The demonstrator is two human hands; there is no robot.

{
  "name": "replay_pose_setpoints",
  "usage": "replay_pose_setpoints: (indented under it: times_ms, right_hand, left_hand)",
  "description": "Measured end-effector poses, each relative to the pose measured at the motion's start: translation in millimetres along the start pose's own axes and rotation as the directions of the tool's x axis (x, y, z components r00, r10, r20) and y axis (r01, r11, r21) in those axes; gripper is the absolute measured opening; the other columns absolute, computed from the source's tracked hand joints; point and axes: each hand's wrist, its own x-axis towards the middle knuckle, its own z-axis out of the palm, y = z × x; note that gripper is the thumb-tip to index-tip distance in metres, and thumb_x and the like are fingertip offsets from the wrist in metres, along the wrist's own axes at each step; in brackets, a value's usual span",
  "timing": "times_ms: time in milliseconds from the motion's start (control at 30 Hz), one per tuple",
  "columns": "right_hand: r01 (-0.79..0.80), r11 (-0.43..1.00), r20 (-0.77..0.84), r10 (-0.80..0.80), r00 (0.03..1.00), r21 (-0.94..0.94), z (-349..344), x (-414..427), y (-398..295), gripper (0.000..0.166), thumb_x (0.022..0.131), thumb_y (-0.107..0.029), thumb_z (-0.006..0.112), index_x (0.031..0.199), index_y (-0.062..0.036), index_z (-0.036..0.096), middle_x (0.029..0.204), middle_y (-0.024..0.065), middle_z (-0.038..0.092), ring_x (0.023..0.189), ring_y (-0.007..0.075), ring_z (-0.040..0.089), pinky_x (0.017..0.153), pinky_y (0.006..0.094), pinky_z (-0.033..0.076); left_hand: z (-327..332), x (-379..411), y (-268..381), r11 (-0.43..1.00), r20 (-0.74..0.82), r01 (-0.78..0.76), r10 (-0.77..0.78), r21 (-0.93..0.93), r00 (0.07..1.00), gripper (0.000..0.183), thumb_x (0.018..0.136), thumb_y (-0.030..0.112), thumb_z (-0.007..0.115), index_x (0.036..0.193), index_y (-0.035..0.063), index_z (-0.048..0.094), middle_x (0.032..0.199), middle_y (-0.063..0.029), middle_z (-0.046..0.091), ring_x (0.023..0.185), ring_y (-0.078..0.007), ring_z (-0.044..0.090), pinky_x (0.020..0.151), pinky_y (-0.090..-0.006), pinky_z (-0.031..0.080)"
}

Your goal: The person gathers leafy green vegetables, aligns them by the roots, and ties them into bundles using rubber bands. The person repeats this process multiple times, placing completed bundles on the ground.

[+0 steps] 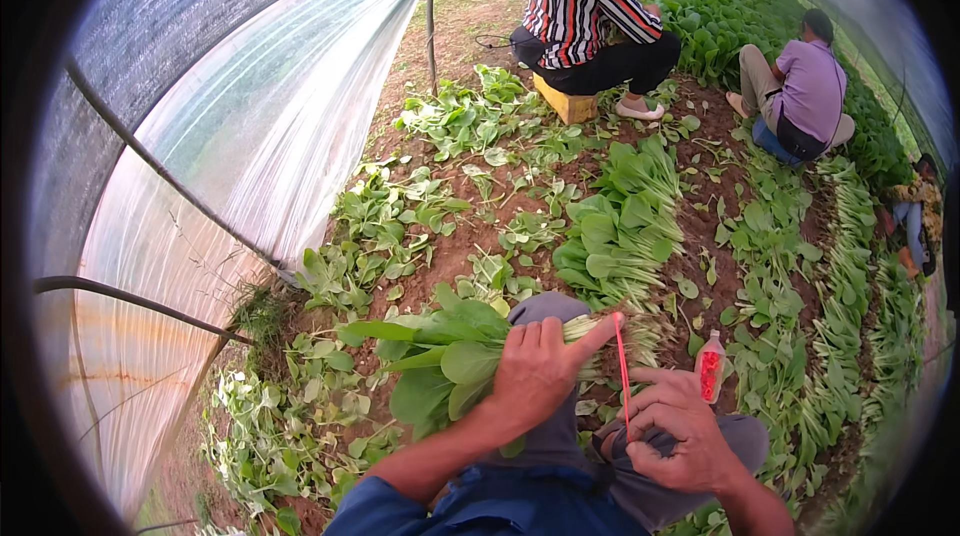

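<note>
My left hand (541, 371) is closed around a bunch of leafy greens (442, 356), whose broad leaves point left and whose pale stems and roots point right, over my knee. A red rubber band (622, 363) is stretched between the tip of my left forefinger, near the roots, and the fingers of my right hand (671, 427), which pinch its lower end. Just right of that hand a clear plastic bottle (709, 367) with red pieces inside lies on the ground.
A row of pulled greens (630, 221) lies ahead, with more rows (844, 296) at the right. Loose leaves (397, 221) litter the soil. One person (592, 18) sits on a yellow crate (566, 97); others work at the right. Plastic sheeting (247, 146) hangs at the left.
</note>
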Motion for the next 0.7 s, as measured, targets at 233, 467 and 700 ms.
replay_pose_setpoints:
  times_ms: [233, 467, 700]
  right_hand:
    - [0.123, 0.951, 0.115, -0.161, 0.98, 0.283, -3, 23, -22, 0.012, 0.082, -0.009, 0.075, 0.09, -0.0114, 0.068, 0.116, 0.003, 0.078, 0.122, 0.0303, 0.065, 0.105, 0.0446, 0.041]
    - [0.093, 0.502, -0.112, 0.008, 0.994, 0.86, -4, 68, 57, 0.015, 0.096, -0.005, 0.062, 0.111, -0.0011, 0.064, 0.129, 0.0105, 0.064, 0.131, 0.0232, 0.057, 0.11, 0.0375, 0.043]
    - [0.02, 0.55, -0.044, 0.03, 0.999, 0.835, 14, 104, 106, 0.02, 0.097, -0.003, 0.069, 0.115, -0.0056, 0.062, 0.143, 0.0083, 0.057, 0.119, 0.0116, 0.055, 0.105, 0.0336, 0.045]
  left_hand:
    - [-9, 5, 3, 0.995, 0.024, -0.045, 0.048, -0.09, 0.999, 0.072, 0.088, 0.009, 0.06, 0.157, 0.0296, 0.049, 0.084, -0.0076, 0.05, 0.074, -0.0256, 0.054, 0.067, -0.0385, 0.044]
    - [3, 7, 7, 0.984, 0.12, -0.044, 0.065, -0.17, 0.991, 0.07, 0.076, 0.026, 0.079, 0.142, 0.0154, 0.057, 0.094, -0.0105, 0.057, 0.088, -0.0312, 0.061, 0.079, -0.0447, 0.048]
    - [9, 10, 3, 0.974, 0.116, -0.131, 0.154, -0.183, 0.981, 0.07, 0.075, 0.013, 0.072, 0.143, 0.0056, 0.055, 0.093, -0.0114, 0.058, 0.086, -0.0307, 0.061, 0.077, -0.0443, 0.049]
